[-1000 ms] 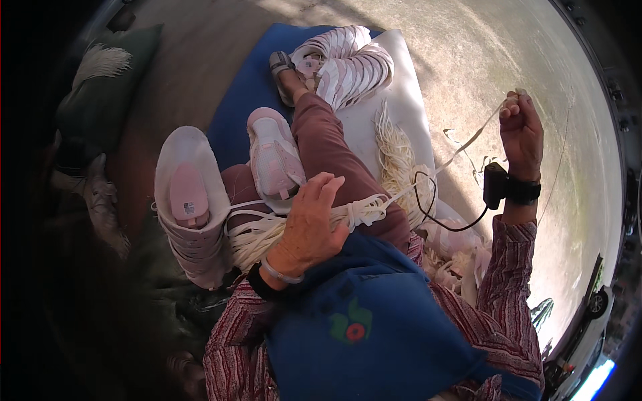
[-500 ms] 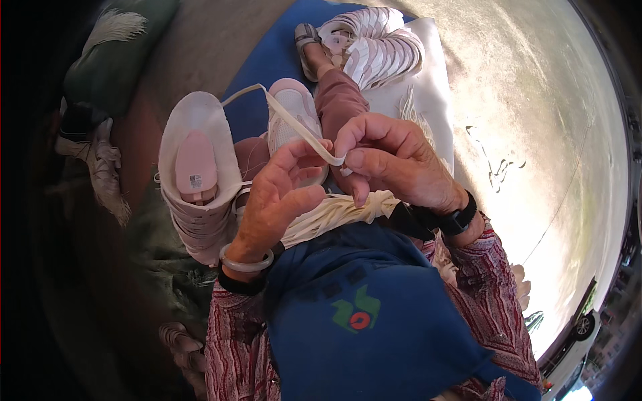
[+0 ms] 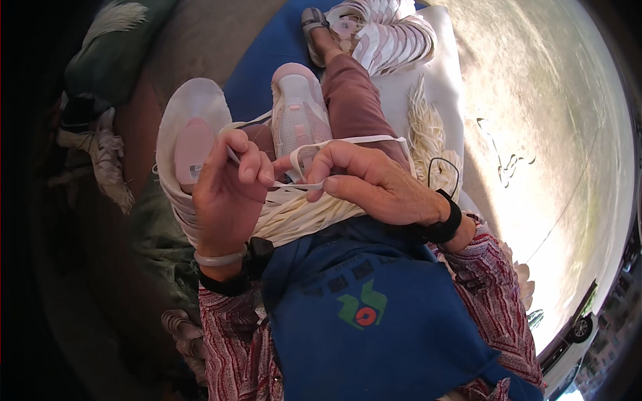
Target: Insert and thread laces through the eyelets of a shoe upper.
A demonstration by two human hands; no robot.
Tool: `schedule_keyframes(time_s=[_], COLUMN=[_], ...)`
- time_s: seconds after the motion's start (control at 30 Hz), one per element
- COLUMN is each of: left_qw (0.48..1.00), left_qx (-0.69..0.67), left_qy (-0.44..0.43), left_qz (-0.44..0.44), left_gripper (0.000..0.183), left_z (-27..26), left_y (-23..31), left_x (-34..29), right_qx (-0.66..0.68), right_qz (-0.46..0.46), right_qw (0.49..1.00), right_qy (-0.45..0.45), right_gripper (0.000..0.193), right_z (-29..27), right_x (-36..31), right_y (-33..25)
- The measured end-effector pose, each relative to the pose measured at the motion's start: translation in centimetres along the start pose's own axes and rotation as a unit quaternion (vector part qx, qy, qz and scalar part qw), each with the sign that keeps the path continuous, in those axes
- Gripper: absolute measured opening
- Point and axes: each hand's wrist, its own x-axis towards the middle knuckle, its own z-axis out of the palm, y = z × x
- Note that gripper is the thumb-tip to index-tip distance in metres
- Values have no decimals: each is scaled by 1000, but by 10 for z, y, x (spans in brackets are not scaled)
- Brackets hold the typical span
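Observation:
A cream shoelace (image 3: 374,139) is stretched between my hands and loops above my lap. My right hand (image 3: 381,180) pinches it between thumb and fingers. My left hand (image 3: 234,175) has its fingers curled, with the lace running into them. Just beyond them, a white and pink sneaker upper (image 3: 299,110) lies toe away from me against my leg. A bundle of cream laces (image 3: 307,217) rests on my lap under the hands. Left of it, partly behind my left hand, stands a stack of nested shoe uppers (image 3: 194,107) with a pink insole on show.
Another row of nested uppers (image 3: 401,43) lies at the far end on a white sheet (image 3: 441,60), beside my foot. More laces (image 3: 424,120) hang over the sheet. A dark cord (image 3: 505,164) lies on the floor at right. Uppers with laces (image 3: 110,160) sit at the left.
My left hand has moved left and its fingers have curled; my right hand has come lower. The lace now stretches between them and trails to the right instead of arching left.

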Motion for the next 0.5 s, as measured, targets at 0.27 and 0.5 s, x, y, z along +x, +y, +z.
schedule_keyframes(time_s=[0.27,0.5], left_qw=[994,971], left_qx=[-39,24], left_qy=[-5,124], left_qz=[102,204], left_gripper=[28,27], left_z=[-47,-105], left_y=[73,115], left_x=[-34,-80], right_qx=[-238,-252], right_qz=[243,419], right_qw=[940,839], right_qy=[-27,237], right_gripper=[15,25], right_z=[-54,-145], right_x=[-33,-88], right_y=[8,26])
